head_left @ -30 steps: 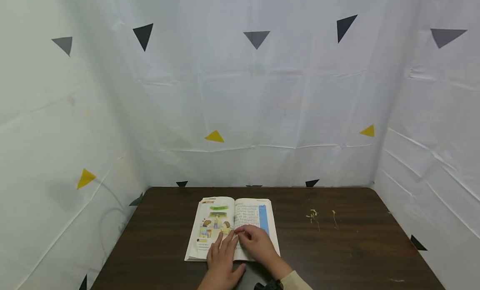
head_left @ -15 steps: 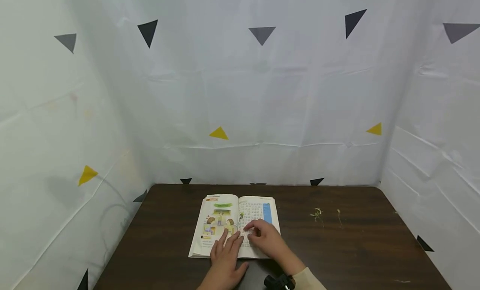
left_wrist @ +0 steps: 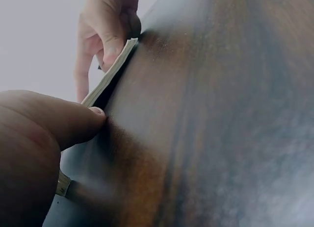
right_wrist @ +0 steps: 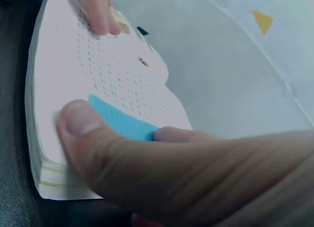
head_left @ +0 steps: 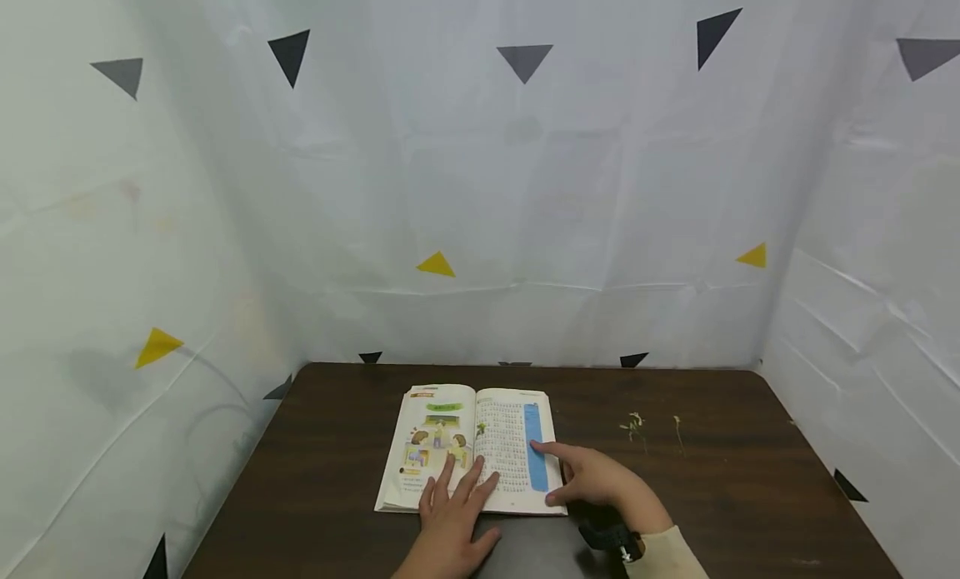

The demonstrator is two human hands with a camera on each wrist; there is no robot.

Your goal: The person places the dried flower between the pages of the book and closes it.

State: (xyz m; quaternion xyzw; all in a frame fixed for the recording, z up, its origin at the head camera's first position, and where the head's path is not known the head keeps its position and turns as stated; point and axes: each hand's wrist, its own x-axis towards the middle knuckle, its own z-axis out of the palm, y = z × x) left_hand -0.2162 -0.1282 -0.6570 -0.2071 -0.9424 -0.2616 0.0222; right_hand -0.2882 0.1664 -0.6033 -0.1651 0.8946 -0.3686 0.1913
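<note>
An open book (head_left: 501,500) lies on the dark table, a picture page at left and a text page with a blue strip (head_left: 536,458) at right. My left hand (head_left: 450,521) rests with spread fingers across the lower pages by the gutter. Over the right page's outer edge is my right hand (head_left: 600,479), its index fingertip on the blue strip and its thumb (right_wrist: 83,120) on the page near the lower corner. Its other fingers are mostly hidden. A small green shape (head_left: 481,428) shows by the gutter; whether it is printed or a sprig I cannot tell.
Two small plant sprigs lie on the table (head_left: 750,479) right of the book: a leafier one (head_left: 635,423) and a thin one (head_left: 678,429). White sheeting (head_left: 570,212) with printed triangles hangs behind and at both sides.
My right hand has moved from the gutter to the right page's outer edge, and its thumb and index finger have spread apart. My left hand stays on the lower pages, its fingers slightly more spread.
</note>
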